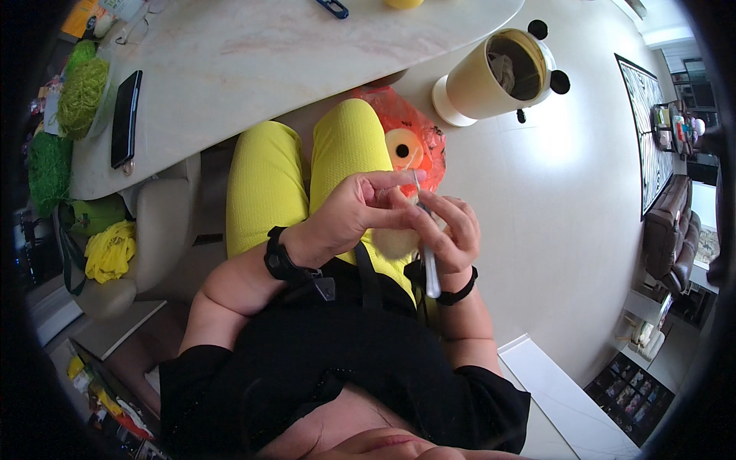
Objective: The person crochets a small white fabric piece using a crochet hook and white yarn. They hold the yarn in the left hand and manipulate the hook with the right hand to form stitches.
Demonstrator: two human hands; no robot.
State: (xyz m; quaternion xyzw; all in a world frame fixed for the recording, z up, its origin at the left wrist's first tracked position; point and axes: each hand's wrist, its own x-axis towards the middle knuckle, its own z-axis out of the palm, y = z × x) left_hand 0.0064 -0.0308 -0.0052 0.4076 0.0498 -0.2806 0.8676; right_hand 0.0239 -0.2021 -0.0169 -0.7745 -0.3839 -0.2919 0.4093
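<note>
In front of my lap, my right hand [451,233] grips a crochet hook [431,273] with a pale handle, its tip up among the fingers. Close against it, my left hand [365,207] has its index finger stretched out and its thumb and a finger pinching light yarn by the hook. A fuzzy beige piece [395,242] shows just below the fingers; where it joins the yarn is hidden. Beyond the hands, a cone of pale yarn [413,141] with a black centre sits in a red plastic bag [434,152] beside my knee.
A marble-topped table [247,63] spans the upper left, bearing a phone [126,118] and a plastic container of green yarn [83,98]. A cream bin [483,77] stands beyond the bag. At left is a chair [164,230] with a yellow cloth [112,252] on it.
</note>
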